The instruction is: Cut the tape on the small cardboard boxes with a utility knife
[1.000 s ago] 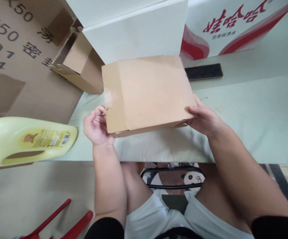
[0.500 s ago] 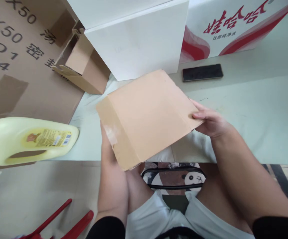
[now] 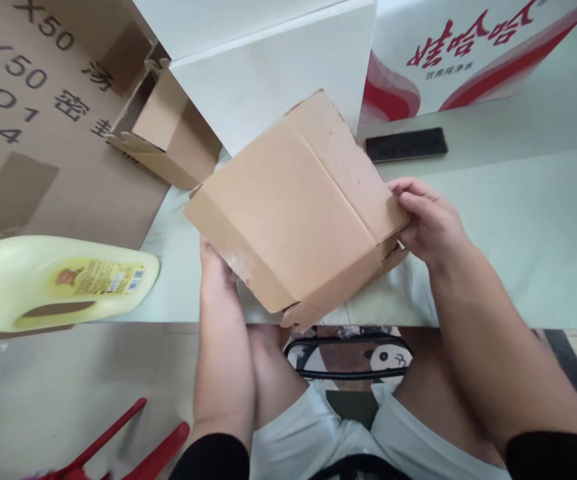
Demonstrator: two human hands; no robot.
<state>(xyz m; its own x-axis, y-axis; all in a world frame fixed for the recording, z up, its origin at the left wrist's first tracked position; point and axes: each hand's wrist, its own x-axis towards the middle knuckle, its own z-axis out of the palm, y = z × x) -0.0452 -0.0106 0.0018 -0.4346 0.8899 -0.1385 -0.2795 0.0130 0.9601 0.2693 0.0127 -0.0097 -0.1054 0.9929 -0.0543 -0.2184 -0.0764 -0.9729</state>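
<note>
A brown cardboard box [image 3: 288, 207], partly folded out, is held tilted above the table in front of me. Its right flap stands at an angle to the main panel, and small tabs stick out along the near edge. My right hand [image 3: 431, 217] pinches the right flap at its outer corner, thumb on top. At the box's lower left side is my left hand [image 3: 214, 261], gripping from beneath; most of its fingers are hidden behind the cardboard.
A black phone [image 3: 406, 145] lies beyond my right hand. Behind stand white boxes [image 3: 273, 87], a white-and-red printed carton [image 3: 448, 60] and a small open cardboard box [image 3: 168, 127]. At left are a pale yellow bottle [image 3: 58, 283] and a large printed carton [image 3: 83, 200]. Red legs [image 3: 153, 453] show below.
The cardboard has spread: the right flap now shows apart from the main panel, and the near side with its tabs has come into view. My right hand has moved slightly up.
</note>
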